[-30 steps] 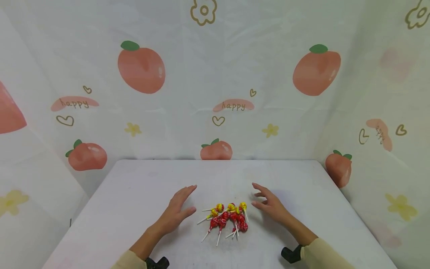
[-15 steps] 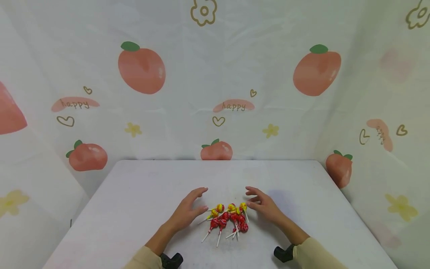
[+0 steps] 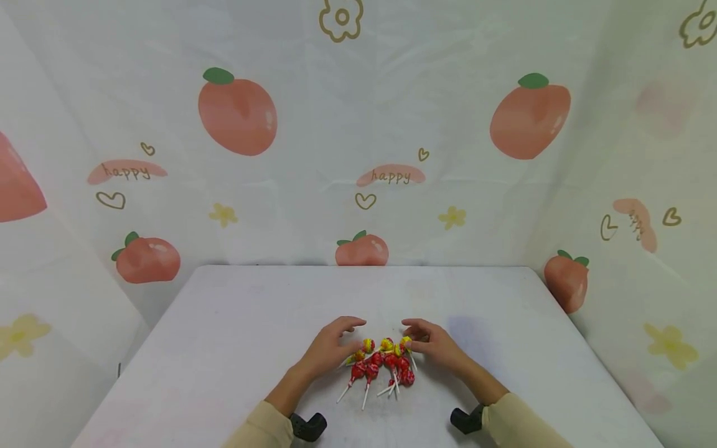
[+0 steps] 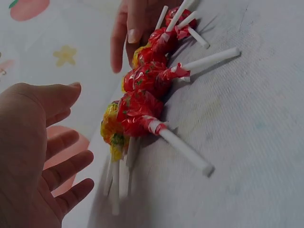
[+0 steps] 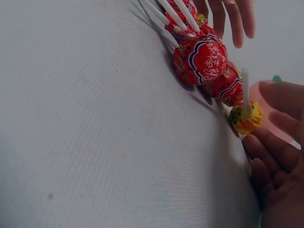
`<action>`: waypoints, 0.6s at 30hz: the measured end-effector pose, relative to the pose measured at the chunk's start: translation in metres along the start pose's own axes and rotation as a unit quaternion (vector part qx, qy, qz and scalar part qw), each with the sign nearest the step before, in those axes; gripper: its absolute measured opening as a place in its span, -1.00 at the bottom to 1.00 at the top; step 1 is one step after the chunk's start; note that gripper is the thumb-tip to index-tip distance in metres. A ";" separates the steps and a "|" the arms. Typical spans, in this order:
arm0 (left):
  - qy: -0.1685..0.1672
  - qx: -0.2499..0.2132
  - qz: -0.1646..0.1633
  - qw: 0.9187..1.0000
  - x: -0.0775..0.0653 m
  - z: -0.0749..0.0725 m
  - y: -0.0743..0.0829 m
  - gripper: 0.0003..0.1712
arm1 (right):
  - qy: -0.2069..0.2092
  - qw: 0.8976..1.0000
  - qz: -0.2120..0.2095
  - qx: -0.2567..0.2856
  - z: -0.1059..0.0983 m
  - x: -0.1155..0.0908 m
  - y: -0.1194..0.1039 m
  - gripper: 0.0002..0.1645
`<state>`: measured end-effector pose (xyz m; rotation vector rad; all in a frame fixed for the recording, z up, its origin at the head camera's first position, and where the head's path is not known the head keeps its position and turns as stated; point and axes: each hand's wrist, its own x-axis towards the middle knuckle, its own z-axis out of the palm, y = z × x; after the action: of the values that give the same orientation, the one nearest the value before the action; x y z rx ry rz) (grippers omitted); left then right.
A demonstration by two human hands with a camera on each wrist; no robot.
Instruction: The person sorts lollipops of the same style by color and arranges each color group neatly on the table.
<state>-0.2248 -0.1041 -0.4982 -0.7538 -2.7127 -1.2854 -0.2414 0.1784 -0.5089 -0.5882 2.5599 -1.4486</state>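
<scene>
Several wrapped lollipops on white sticks lie in a loose cluster on the white table. Red lollipops [image 3: 372, 371] are toward the near side, and yellow lollipops [image 3: 387, 343] toward the far side. At the cluster's left edge is my left hand [image 3: 329, 350], fingers relaxed, thumb over a yellow lollipop's side; the left wrist view shows nothing held in that hand [image 4: 33, 152]. My right hand [image 3: 441, 350] hovers by the right edge. Its fingers lie close to one yellow lollipop [image 5: 248, 121] in the right wrist view; whether they touch it I cannot tell.
The white tabletop [image 3: 252, 311] stretches around the cluster. Behind and beside it hangs a pale cloth [image 3: 308, 112] printed with peaches, flowers and hearts. A black wrist device [image 3: 309, 427] sits at the left cuff, another black device [image 3: 467, 420] at the right.
Both hands have moved inward from the sides to the lollipop cluster, the left hand moving right and the right hand moving left. The lollipops have stayed in place.
</scene>
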 end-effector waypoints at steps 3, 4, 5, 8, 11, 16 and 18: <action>-0.015 0.008 -0.020 1.000 0.004 0.005 0.000 -0.52 | 0.002 1.000 0.005 0.000 0.001 0.000 0.001 -0.52; -0.020 0.010 -0.029 0.999 0.005 0.007 0.000 -0.52 | 0.004 1.000 0.001 0.000 0.001 0.000 0.002 -0.54; -0.024 0.010 -0.037 0.999 0.006 0.009 0.000 -0.53 | 0.006 1.000 -0.004 -0.006 0.002 0.000 0.002 -0.55; -0.031 0.027 -0.048 0.998 0.006 0.014 -0.002 -0.55 | 0.011 1.000 -0.014 -0.024 0.005 -0.001 0.004 -0.60; -0.027 0.050 -0.043 0.997 0.005 0.018 -0.002 -0.59 | 0.013 0.999 -0.016 -0.041 0.006 -0.002 0.004 -0.64; -0.019 0.081 -0.032 0.996 0.004 0.020 0.004 -0.64 | 0.016 0.999 -0.012 -0.041 0.006 -0.003 0.005 -0.68; -0.018 0.095 -0.033 0.995 0.004 0.021 0.005 -0.66 | 0.019 0.999 -0.008 -0.039 0.007 -0.004 0.006 -0.70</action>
<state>-0.2227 -0.0837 -0.5072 -0.6790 -2.8578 -1.0129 -0.2372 0.1771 -0.5179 -0.5983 2.6569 -1.3826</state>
